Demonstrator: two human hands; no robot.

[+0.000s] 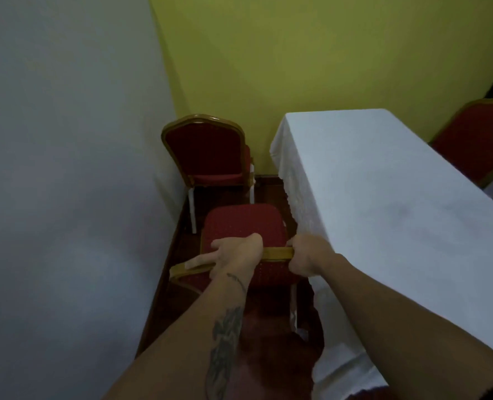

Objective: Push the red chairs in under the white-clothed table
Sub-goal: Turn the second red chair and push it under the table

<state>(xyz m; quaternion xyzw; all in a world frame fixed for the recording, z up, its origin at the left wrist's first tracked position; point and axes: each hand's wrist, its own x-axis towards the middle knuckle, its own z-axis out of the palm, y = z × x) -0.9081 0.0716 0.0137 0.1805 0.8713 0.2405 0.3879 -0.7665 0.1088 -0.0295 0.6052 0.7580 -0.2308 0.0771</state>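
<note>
A red chair [241,225] with a gold frame stands right below me, its seat pointing away, beside the left side of the white-clothed table [384,197]. My left hand [233,252] and my right hand [307,256] both grip the gold top rail of its backrest. A second red chair [207,151] stands farther back in the corner, turned toward me, apart from the table's end. A third red chair [476,140] shows on the table's far right side, partly cut off by the frame edge.
A white wall [66,168] runs close along the left, leaving a narrow strip of dark red floor [268,327] between it and the table. A yellow-green wall [297,53] closes the far end.
</note>
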